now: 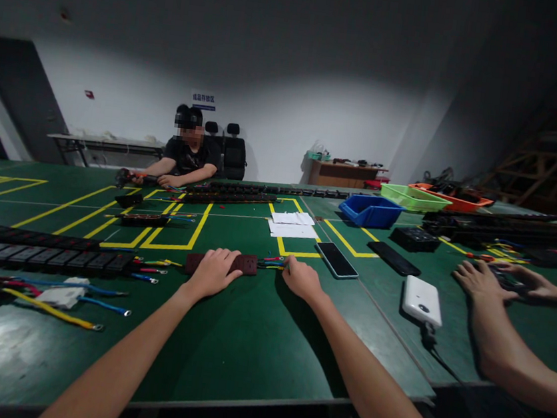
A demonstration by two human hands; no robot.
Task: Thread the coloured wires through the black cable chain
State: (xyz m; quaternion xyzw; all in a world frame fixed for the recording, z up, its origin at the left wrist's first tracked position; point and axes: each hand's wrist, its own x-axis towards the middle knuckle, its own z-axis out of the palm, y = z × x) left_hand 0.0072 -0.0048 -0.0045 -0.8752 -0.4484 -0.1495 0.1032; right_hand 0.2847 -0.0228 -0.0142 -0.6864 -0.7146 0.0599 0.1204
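A short dark red socket block (249, 265) lies on the green table in front of me. My left hand (214, 270) is wrapped over its middle, with the fingers on the far side and the thumb on the near side. Thin coloured wires (271, 262) come out of the block's right end. At their tips, my right hand (299, 277) is closed in a pinch on them. To the left lie long black socket strips (41, 257) with ring-ended wires.
A phone (337, 260), a white power bank (423, 301) and a dark phone (393, 258) lie to the right. Papers (293, 224) and a blue bin (371, 211) stand farther back. Another person's hands (484, 283) work at the right; a person (191, 155) sits across the table.
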